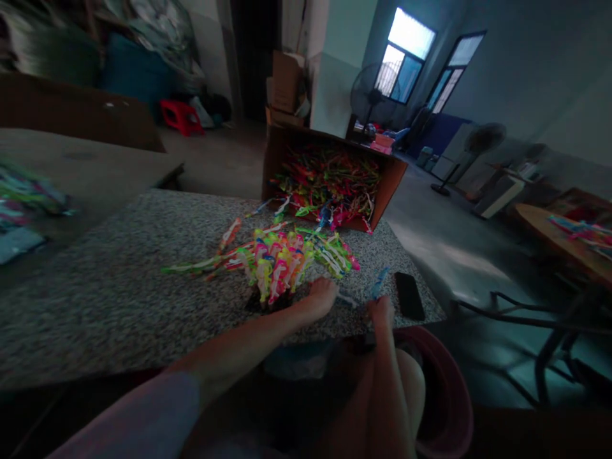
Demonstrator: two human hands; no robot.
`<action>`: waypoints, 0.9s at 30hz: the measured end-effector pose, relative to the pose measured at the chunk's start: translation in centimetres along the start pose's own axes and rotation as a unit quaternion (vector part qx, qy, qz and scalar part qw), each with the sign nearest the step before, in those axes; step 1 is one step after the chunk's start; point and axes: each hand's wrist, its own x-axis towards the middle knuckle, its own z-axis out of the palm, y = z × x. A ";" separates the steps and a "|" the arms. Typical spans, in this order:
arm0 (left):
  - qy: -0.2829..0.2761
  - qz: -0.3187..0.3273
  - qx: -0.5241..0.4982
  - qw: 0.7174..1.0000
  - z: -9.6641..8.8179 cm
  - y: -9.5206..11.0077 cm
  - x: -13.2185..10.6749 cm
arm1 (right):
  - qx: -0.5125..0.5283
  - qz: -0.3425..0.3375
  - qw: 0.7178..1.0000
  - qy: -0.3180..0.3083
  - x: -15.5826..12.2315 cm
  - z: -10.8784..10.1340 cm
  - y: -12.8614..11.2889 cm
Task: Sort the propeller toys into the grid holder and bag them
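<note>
A heap of bright plastic pieces [282, 258] in pink, yellow, green and orange lies on a speckled stone table [119, 287]. My left hand [321, 294] rests on the table at the heap's near edge, fingers curled against the pieces. My right hand [380, 309] is closed on a thin blue plastic piece [381, 280] near the table's front edge. The picture is dim and blurred, so the fingers are hard to make out.
An open cardboard box [389, 185] full of the same coloured pieces lies tipped at the table's far end. A black phone [409, 295] lies right of my right hand. A pink basin [449, 395] is under the table edge. Fans, stacked boxes and other tables stand beyond.
</note>
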 end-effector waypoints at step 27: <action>0.279 -0.110 -0.223 0.928 -4.6 -15.4 -15.2 | 0.232 -0.149 0.956 -0.095 -14.1 7.2 -12.7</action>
